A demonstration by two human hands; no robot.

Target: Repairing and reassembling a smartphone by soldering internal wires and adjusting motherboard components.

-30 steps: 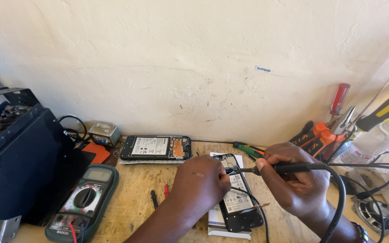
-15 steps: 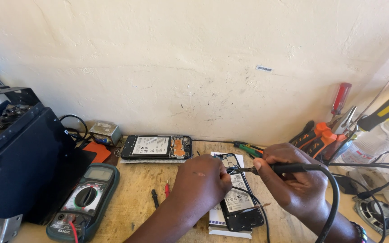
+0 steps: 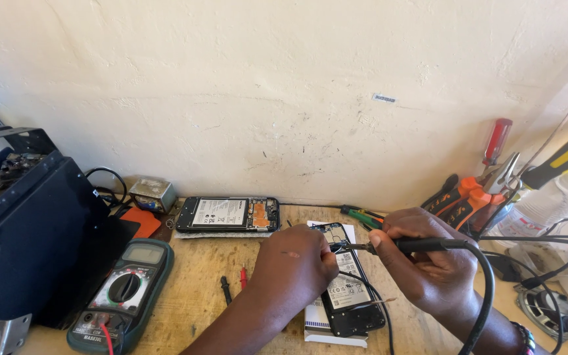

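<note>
We worked over an opened phone [image 3: 348,289] that lay back-up on a white box [image 3: 317,323] on the wooden worktop [image 3: 205,276]. Our right hand [image 3: 428,263] had its fingers [image 3: 389,253] pinched around the black handle of a soldering iron [image 3: 422,245], whose tip met the upper end of the phone. Our left hand [image 3: 295,263] rested against the phone's left edge, its fingers curled in; whether they pinched anything we could not tell. The iron's black cable curved down to the right of the phone. Behind the phone, against the wall, lay a second opened phone [image 3: 228,213]. Well to the phone's left sat a green multimeter [image 3: 123,292] beside a black case [image 3: 27,243]. To the phone's right stood orange-handled pliers [image 3: 471,197] and a red screwdriver [image 3: 496,139].
</note>
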